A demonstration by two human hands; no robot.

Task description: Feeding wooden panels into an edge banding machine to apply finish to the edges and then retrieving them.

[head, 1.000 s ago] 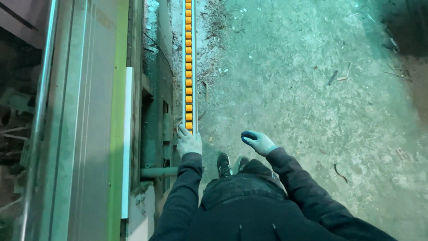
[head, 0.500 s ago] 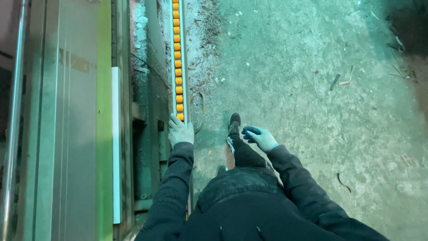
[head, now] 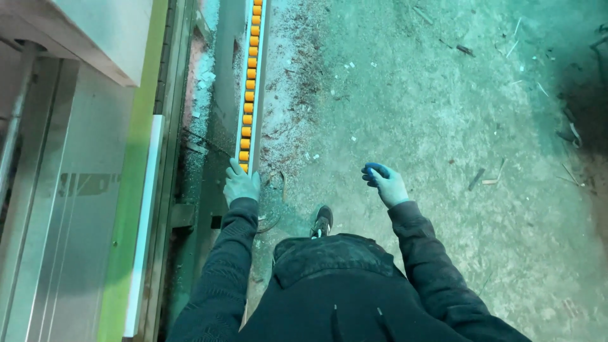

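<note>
I look straight down at my dark jacket and both gloved hands. My left hand [head: 241, 183] rests with fingers closed on the near end of a long narrow rail [head: 248, 95] that carries a row of orange rollers and runs away from me. My right hand [head: 386, 183] hangs free over the concrete floor [head: 430, 107], fingers loosely curled, nothing visible in it. One of my shoes [head: 322, 221] shows between my arms.
To the left stands a long machine with a green-edged bed [head: 136, 164], a white strip [head: 147, 209] and a grey housing [head: 82, 38]. Wood chips and splinters litter the floor beside the rail. A dark patch [head: 586, 120] lies at the far right.
I have stepped along the rail; the floor has shifted under me and a different foot shows. My left hand stays on the rail end; my right hand has swung out to the right.
</note>
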